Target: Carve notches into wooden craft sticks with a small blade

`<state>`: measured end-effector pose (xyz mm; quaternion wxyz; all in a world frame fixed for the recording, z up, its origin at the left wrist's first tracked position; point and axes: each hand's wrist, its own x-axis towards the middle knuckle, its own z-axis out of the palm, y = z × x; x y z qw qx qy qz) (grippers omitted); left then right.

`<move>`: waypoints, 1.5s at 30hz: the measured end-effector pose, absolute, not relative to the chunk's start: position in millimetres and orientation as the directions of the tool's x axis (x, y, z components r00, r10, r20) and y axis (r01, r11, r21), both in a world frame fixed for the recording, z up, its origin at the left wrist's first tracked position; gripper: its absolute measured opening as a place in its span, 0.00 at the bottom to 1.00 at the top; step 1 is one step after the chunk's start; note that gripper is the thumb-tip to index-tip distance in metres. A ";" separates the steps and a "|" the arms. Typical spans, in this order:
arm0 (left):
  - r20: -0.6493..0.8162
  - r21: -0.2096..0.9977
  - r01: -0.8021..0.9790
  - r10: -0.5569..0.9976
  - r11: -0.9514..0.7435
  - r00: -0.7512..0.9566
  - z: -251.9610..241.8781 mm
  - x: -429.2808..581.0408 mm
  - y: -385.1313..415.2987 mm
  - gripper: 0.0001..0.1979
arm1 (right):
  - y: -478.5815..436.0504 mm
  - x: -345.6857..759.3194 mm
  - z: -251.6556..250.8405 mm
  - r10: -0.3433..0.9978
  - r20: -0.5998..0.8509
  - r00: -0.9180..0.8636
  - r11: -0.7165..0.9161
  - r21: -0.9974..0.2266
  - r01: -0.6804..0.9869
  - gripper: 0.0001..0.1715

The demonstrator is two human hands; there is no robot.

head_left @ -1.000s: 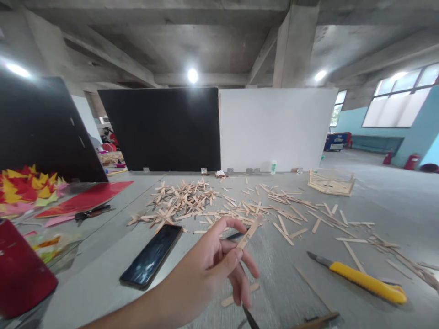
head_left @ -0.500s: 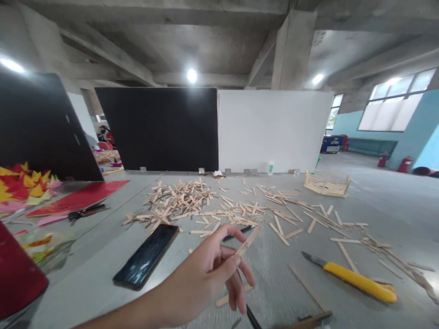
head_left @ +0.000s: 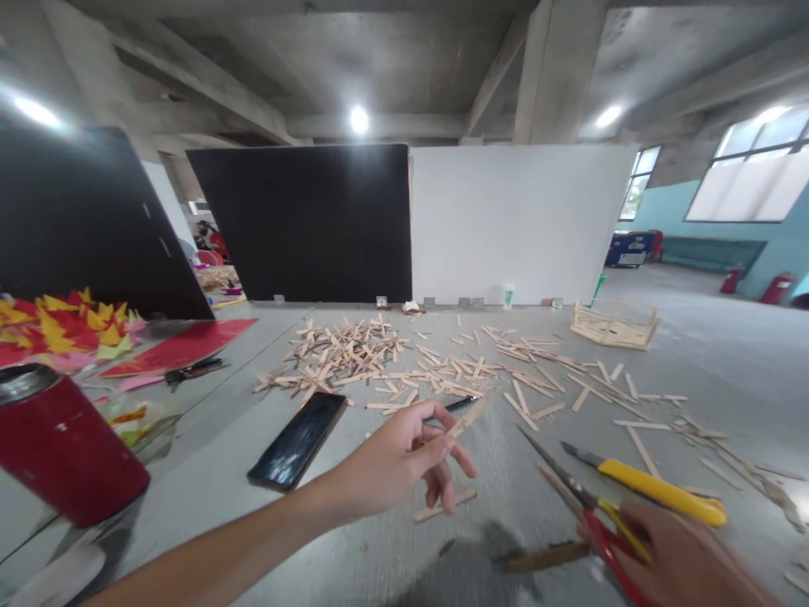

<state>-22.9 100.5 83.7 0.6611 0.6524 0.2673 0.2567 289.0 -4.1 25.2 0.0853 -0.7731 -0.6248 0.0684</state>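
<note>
My left hand (head_left: 414, 455) pinches a flat wooden craft stick (head_left: 471, 416) between thumb and index finger, its free end pointing up and away to the right. The other fingers are loosely curled over a second craft stick (head_left: 446, 504) on the table. At the lower right, my right hand (head_left: 676, 552) grips scissors (head_left: 591, 499) by their red and yellow handles, the dark blades pointing up-left. Just beyond that hand lies a yellow utility knife (head_left: 657, 489) with its blade out. A dark brown strip (head_left: 549, 556) lies left of the scissors.
A pile of craft sticks (head_left: 345, 354) spreads across the grey table. Behind my left hand lie a phone (head_left: 298, 441) and a black pen (head_left: 461, 404). A stick-built frame (head_left: 614, 327) stands far right. At left are a red tumbler (head_left: 72, 455) and folded paper pieces (head_left: 63, 324).
My right hand has come into view at the lower right with the scissors in it. My left hand still holds the craft stick. The view has shifted, showing more of the red tumbler.
</note>
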 end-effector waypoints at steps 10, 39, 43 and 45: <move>-0.002 0.992 0.093 0.732 -0.083 0.681 110.4 -33.6 99.7 0.04 | 12.3 328.0 12.5 0.982 0.000 0.187 -0.186 -0.109 0.976 0.27; -0.213 0.914 0.361 0.537 -0.187 0.816 86.8 -31.8 110.2 0.08 | 10.6 315.8 22.0 0.955 0.266 -0.129 0.144 -0.036 0.989 0.25; -0.231 0.901 0.382 0.516 -0.208 0.825 82.3 -30.8 114.2 0.10 | 0.7 286.7 23.5 0.905 0.255 -0.340 0.369 -0.075 0.926 0.21; -0.250 0.890 0.402 0.505 -0.217 0.826 79.0 -31.4 117.4 0.10 | -5.2 273.9 20.2 0.861 0.261 -0.436 0.466 -0.061 0.883 0.20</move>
